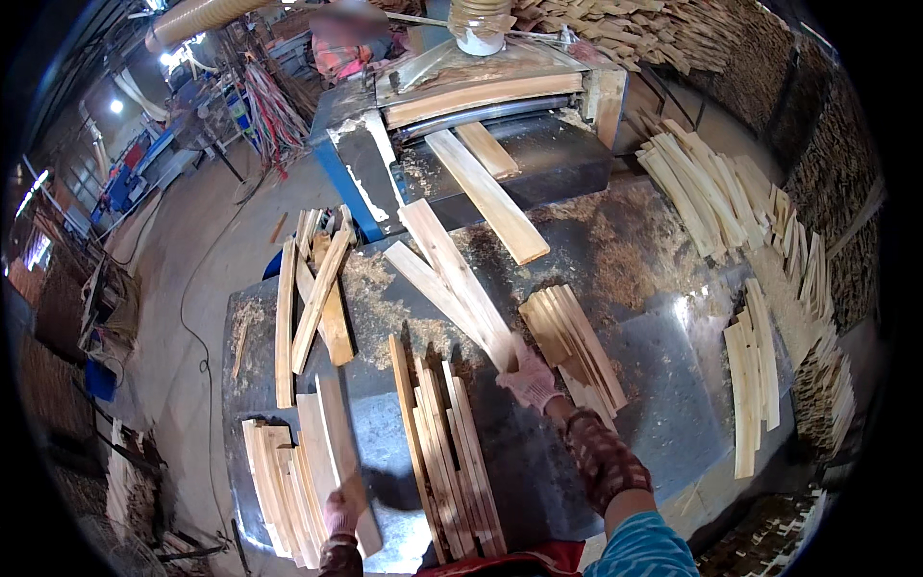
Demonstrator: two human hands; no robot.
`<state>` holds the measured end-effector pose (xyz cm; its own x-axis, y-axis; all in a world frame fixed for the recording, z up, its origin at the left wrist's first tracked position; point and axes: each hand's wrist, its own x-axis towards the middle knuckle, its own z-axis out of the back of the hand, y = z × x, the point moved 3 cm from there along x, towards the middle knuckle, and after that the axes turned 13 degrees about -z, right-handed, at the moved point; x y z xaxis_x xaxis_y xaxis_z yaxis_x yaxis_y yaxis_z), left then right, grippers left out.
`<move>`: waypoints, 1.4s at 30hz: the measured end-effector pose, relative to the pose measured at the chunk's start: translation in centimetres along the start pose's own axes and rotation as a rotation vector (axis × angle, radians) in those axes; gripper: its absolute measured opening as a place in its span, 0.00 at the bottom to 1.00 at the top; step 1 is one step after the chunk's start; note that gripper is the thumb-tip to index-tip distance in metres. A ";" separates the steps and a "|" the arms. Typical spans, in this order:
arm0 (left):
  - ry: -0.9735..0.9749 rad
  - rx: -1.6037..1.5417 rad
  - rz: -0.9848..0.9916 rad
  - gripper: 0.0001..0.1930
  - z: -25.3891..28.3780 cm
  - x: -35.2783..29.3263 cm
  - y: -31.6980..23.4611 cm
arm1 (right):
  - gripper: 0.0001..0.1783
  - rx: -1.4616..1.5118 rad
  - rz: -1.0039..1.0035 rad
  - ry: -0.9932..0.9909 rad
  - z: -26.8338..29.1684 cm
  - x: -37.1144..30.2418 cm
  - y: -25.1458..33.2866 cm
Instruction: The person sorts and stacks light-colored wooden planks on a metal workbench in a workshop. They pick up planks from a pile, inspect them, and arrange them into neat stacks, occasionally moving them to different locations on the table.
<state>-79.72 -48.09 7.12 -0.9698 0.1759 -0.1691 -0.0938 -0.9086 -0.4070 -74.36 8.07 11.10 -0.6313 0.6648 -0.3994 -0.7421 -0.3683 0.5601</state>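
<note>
My right hand [531, 381], in a pink glove, is closed on the near end of a long wooden board [460, 277] that slants up toward a planing machine. A second board [423, 274] lies against its left side, and their near ends meet close to my fingers. At the lower left my left hand [341, 514], also gloved, closes around the lower part of a pale wooden board [336, 431]. That board stands beside a stack of wooden strips [279, 490]. Between my hands lies another bundle of narrow strips [447, 462].
The planing machine [481, 91] stands ahead, with two boards [488, 197] on its bed. Crossed boards [317, 298] rest at the table's left. Shorter strips [577, 346] lie right of centre, more [753, 375] at the right edge. A person [351, 48] is behind the machine.
</note>
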 end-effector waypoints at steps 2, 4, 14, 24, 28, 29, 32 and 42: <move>0.007 0.136 0.082 0.13 1.4 -4.0 5.1 | 0.45 0.745 0.021 0.418 -0.5 -2.9 0.2; -0.016 0.082 0.208 0.14 2.2 -5.9 6.7 | 0.43 1.086 -0.037 0.633 -0.4 -5.5 0.5; 0.043 -1.137 -0.145 0.33 0.8 3.0 -14.7 | 0.46 0.968 0.019 0.438 -9.2 -17.7 2.5; 0.567 -1.874 0.180 0.28 -0.5 7.5 -24.5 | 0.42 -0.415 0.307 -0.413 -5.2 -0.3 5.6; 0.573 -2.132 0.224 0.43 1.6 7.1 -27.0 | 0.49 -0.545 0.128 -0.220 -2.4 5.0 2.4; 0.585 -2.242 0.248 0.43 2.4 6.9 -28.2 | 0.47 -0.493 0.039 -0.160 -2.6 4.6 2.6; 0.474 -2.217 0.280 0.36 0.7 7.7 -24.4 | 0.36 -0.312 -0.014 -0.111 -2.4 0.7 3.6; 0.276 -1.600 0.310 0.18 0.8 5.0 -19.7 | 0.24 1.472 -0.377 0.685 -3.3 -16.9 -3.6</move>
<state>-82.86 -29.56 15.00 -0.8229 0.2903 -0.4884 0.5655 0.3358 -0.7533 -61.75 -3.98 13.49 -0.7486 0.0325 -0.6622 -0.2849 0.8862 0.3655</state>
